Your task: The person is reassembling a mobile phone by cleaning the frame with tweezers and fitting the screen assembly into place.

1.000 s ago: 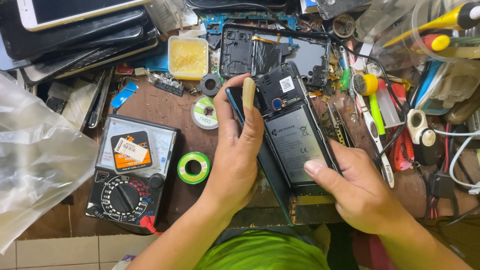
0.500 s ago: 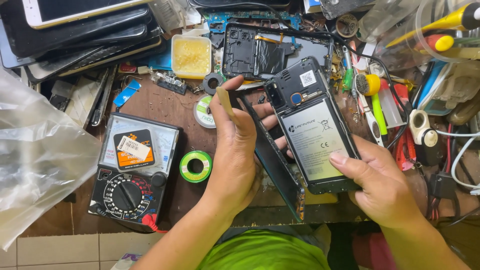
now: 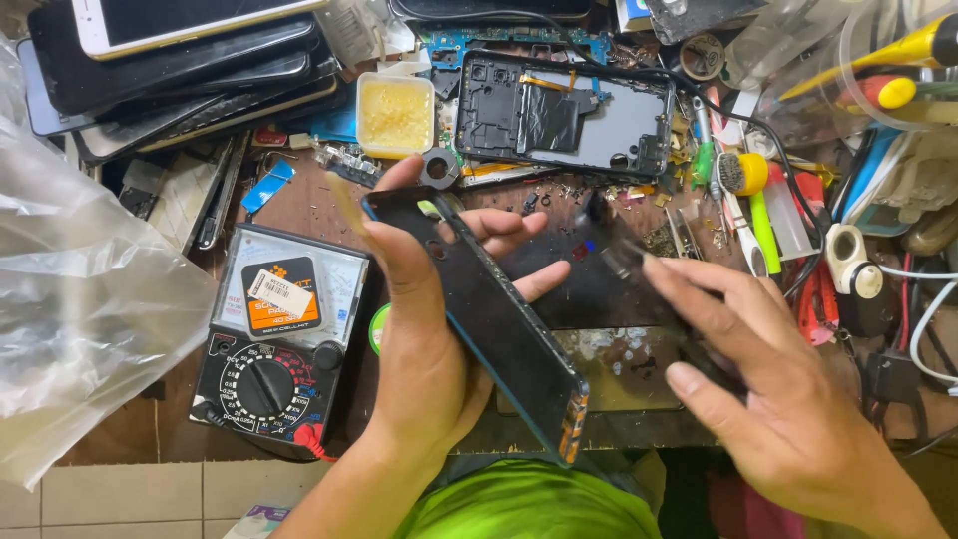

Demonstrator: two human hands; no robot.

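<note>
Just right of the analog multimeter (image 3: pixel 284 349), the left hand (image 3: pixel 424 329) gripped a black phone back cover (image 3: pixel 489 319), fingers curled around it. The right hand (image 3: pixel 773 399) clasped a blurred phone (image 3: pixel 639 274), fingers loosely extended.

Orange-black label (image 3: pixel 282 299) on multimeter (image 3: pixel 279 344)

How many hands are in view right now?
2. Left hand grips the dark phone back cover; right hand holds a motion-blurred phone.
</note>
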